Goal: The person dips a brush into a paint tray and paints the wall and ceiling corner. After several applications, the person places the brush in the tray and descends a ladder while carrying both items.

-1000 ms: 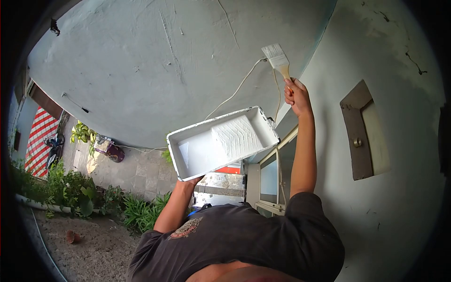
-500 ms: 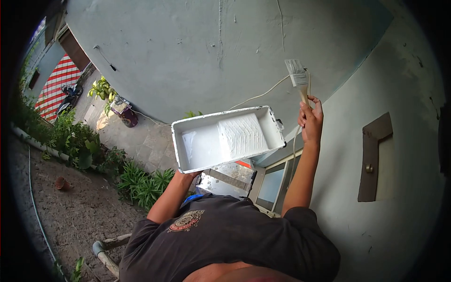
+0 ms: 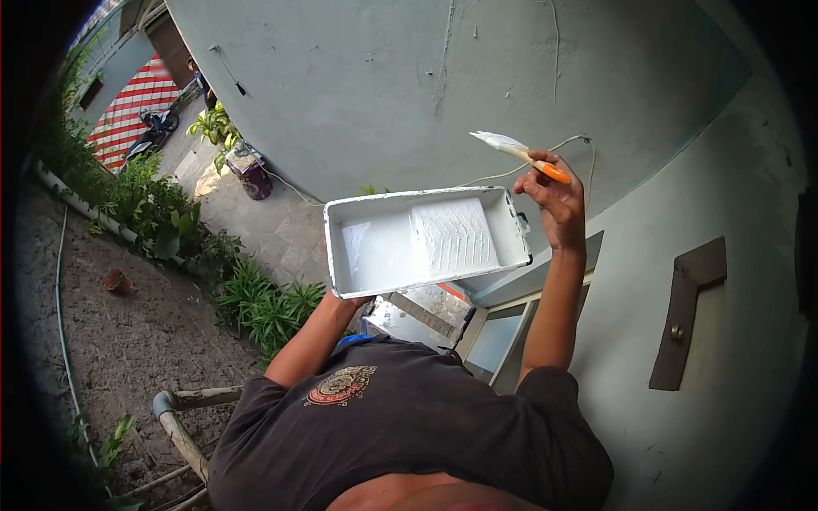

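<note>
The ceiling [image 3: 409, 77], a broad grey-green painted surface with fine cracks, fills the upper part of my view; a white cable [image 3: 498, 176] runs across it toward the brush. To the right it meets the wall [image 3: 724, 341], which carries a brown recessed box [image 3: 686, 315]. At left lies the yard: bare soil, a strip of plants [image 3: 256, 302] along paving, and a red-and-white striped shutter [image 3: 128, 115] far off. A bent pipe [image 3: 175, 422] lies on the ground at lower left.

My dark shirt [image 3: 409, 434], with a round emblem, fills the bottom centre. Both arms rise from it.

The tray [image 3: 426, 238], white and rectangular, is held up at the centre of the view, below the ceiling, its ribbed ramp toward the right and white paint pooled toward the left. My left hand [image 3: 345, 302] supports it from beneath at its near left corner; the fingers are hidden by the tray, so I cannot tell how they grip.

My right hand [image 3: 554, 196] is closed round the orange handle of the brush [image 3: 515, 151]. The brush lies nearly level, its white bristles pointing left, just above the tray's right end and apart from it.
</note>
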`<state>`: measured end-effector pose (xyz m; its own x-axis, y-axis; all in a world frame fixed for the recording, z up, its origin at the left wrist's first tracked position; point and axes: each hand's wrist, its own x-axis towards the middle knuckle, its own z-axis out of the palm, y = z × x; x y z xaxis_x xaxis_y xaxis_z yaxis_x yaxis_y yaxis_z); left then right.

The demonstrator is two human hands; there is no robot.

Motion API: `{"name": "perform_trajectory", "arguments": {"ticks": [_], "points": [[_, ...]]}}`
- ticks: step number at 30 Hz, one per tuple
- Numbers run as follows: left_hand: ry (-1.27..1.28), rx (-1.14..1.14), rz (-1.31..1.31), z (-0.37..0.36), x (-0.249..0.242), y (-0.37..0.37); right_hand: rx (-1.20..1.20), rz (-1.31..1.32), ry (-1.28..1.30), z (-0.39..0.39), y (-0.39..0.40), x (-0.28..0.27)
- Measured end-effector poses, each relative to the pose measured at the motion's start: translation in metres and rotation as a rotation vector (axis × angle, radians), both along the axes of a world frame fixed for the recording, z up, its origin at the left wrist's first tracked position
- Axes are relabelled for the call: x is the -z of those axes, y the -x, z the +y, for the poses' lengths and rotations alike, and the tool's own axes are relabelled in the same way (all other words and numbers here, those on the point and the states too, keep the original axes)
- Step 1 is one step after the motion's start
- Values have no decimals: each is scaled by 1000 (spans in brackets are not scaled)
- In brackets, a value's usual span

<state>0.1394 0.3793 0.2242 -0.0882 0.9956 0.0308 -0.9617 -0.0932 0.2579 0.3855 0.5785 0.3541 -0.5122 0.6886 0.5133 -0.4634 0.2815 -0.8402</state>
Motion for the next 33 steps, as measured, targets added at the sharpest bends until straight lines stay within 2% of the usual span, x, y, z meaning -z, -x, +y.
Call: {"name": "perform_trajectory", "arguments": {"ticks": [3, 4, 5, 7, 11, 13, 15, 17, 19, 21, 24, 27, 28, 29, 33], "points": [[-22, 20, -12, 2, -5, -3, 120, -114, -78, -3, 17, -12], [-19, 13, -13, 3, -5, 0, 136, -98, -180, -1, 24, -15], [-19, 13, -26, 2, -3, 1, 128, -102, -178, -4, 26, -21], [-16, 4, -46, 2, -2, 3, 189, -193, -394, -10, 30, -37], [-7, 64, -124, -2, -16, 1, 95, -179, -532, -23, 30, -61], [4, 67, -85, -2, -18, 4, 106, -156, -508, -30, 32, -69], [18, 62, -105, 1, -15, 9, 151, -241, -686, -31, 32, -74], [47, 67, -134, 0, -12, 11, 230, -314, -434, -45, 36, -81], [2, 97, -56, 0, -27, 11, 153, -251, -322, -49, 42, -91], [-57, 151, -115, -1, -27, 13, 145, -241, -331, -60, 49, -95], [-78, 168, -53, -1, -33, 7, 179, -368, -469, -78, 58, -95], [-98, 187, 7, 8, -41, -14, 167, -363, -513, -81, 66, -83], [-114, 194, 28, 3, -50, -14, 233, -429, -641, -85, 73, -82], [-129, 197, 50, 4, -56, -17, 222, -346, -657, -89, 78, -78], [-139, 212, 65, 0, -72, -26, 176, -410, -623, -103, 85, -75]]}}
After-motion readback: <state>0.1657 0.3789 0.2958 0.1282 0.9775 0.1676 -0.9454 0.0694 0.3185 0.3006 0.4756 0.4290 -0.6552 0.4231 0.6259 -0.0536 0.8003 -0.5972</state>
